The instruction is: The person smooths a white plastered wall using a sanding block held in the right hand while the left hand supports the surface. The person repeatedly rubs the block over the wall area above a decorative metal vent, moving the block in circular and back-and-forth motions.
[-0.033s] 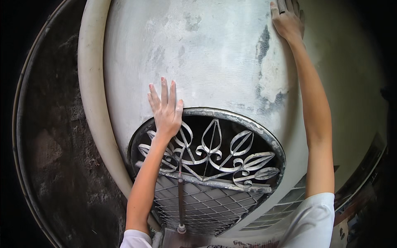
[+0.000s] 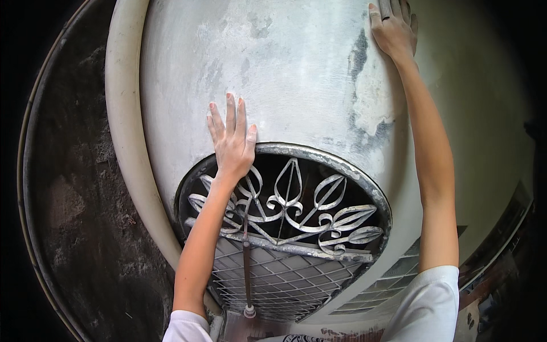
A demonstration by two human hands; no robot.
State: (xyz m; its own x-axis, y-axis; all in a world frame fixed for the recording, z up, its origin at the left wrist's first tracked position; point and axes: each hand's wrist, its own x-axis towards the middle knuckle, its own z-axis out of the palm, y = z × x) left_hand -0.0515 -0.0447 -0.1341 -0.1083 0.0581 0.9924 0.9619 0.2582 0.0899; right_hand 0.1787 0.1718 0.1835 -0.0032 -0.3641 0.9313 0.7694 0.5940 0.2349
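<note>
1. So, far L: dark rough surface [image 2: 68, 171], then pale curved moulding [image 2: 124, 97] along the wall's L edge, well apart from either hand.
2. L hand [image 2: 233, 147] is up against the pale wall [image 2: 302, 97], just above the opening's upper-L rim [image 2: 342, 163], w/ wrist crossing in front of that rim. Fingers extended & spread, thumb out to the R, nothing gripped; powdery coating on them. Fingertips pt up; can't tell how hard they press.
3. Mid: the wall itself is the thing both hands are at. It fills the upper view, btwn moulding & shaded R side. Below it, inside the rim: leaf-shaped metal scrollwork [image 2: 286, 203], w/ diamond mesh [image 2: 296, 279] lower down.
4. R of mid: rough pale patch [image 2: 373, 97] w/ dark grey edging, nr the wall's R side. Long axis approx. up-down. From L fingers it lies to the R, across a wide stretch of wall; from R hand it lies down & slightly L. R hand is clearly nearer, just beside the patch's upper end.
5. Far R: R hand [image 2: 394, 34] reaches higher, at the upper edge of view, arm nearly straight. Fingers look straight, thumb apart, nothing seen in grasp; tips cut off, so contact there unclear. Dark ring [image 2: 386, 18] on one finger.
</note>
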